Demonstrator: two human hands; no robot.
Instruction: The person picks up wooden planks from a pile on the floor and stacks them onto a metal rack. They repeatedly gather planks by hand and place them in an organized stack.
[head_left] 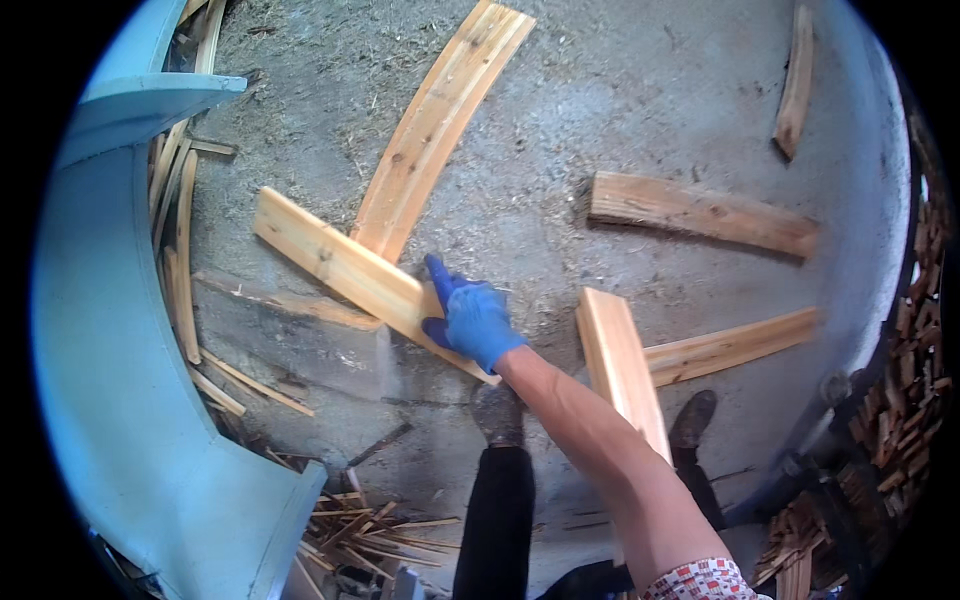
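My right hand (474,315), in a blue glove, is over the near end of a pale wooden plank (340,262) lying at a slant on the ground. Its thumb and forefinger are spread apart, the forefinger reaching past the plank's far edge; whether the hand touches the wood is hard to tell. Beyond that plank, a longer knotty board (440,130) runs away from me. Another pale board (620,360) rises beside my right forearm, which hides part of it; what supports its lower end cannot be seen. My left hand is out of view.
More boards lie to the right: a rough one (705,213), a paler one (740,347) and one far off (796,85). A curved light-blue metal structure (130,350) borders the left, with thin wood strips (375,535) below. Stacked wood (910,370) is at far right.
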